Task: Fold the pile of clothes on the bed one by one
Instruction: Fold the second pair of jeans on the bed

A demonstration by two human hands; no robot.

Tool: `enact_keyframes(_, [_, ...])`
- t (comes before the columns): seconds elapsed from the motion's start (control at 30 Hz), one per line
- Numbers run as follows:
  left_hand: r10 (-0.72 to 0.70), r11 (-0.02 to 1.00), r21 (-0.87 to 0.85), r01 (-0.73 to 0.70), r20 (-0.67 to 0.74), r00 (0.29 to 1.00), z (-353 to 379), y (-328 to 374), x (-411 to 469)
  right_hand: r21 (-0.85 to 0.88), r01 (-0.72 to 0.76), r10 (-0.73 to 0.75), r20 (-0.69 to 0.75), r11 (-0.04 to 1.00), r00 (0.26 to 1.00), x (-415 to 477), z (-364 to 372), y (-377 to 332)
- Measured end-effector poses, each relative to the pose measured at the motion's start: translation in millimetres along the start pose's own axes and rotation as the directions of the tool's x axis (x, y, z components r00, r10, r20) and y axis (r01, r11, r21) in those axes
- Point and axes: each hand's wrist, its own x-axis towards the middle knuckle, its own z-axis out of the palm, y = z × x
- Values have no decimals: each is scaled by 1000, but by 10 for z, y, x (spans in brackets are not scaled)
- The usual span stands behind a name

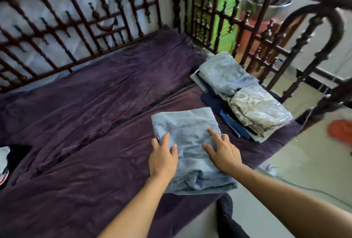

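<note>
**Purple bedspread, head view: both hands on folded denim**

Bedspread [95, 114]: dark purple, creased, covering the whole mattress. Dark turned-wood railing [76, 28] runs along the far side and the right end of the bed.

Folded jeans [186, 127]: pale blue denim, folded into a thick rectangle. It lies on the near right part of the bedspread, close to the front edge, with a stitched hem showing at its near end.

Left hand [162, 158]: grips the left edge of the folded jeans. Thumb and forefinger lie on top and the other fingers wrap the side.

Right hand [222, 154]: holds the right edge. Forefinger and thumb are stretched over the top face and the remaining fingers are bent down over the side. The hands sit apart, one on each side of the bundle.

Stack of folded clothes [247, 100]: just beyond the jeans to the right, against the end rail. A light blue piece [222, 74] and a cream patterned piece [257, 110] are on top, with dark blue layers beneath.

Dark garment [15, 154]: unfolded, at the far left edge of the picture, only partly seen.

Pale floor to the right carries a blurred orange object [341, 131].
</note>
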Motion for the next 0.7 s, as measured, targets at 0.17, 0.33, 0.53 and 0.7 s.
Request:
enact_keyframes(0.17, [116,988,-99,-116,1,993,313,928,397,-8,-18,17,-61,1000,998,523,-643,740])
enact_keyframes(0.33, [108,974,-202,-104,12,994,871,2019,837,-42,36,-39,-64,998,997,1331,-1325,1700])
enact_keyframes(0.53, [-15,934,-354,53,110,994,1737,3154,1186,-219,113,-113,11,969,994,2250,-1937,2872])
enact_keyframes(0.7, [-77,943,-279,181,346,935,2383,3380,1296,-277,178,-110,243,944,964,2772,-1896,3492])
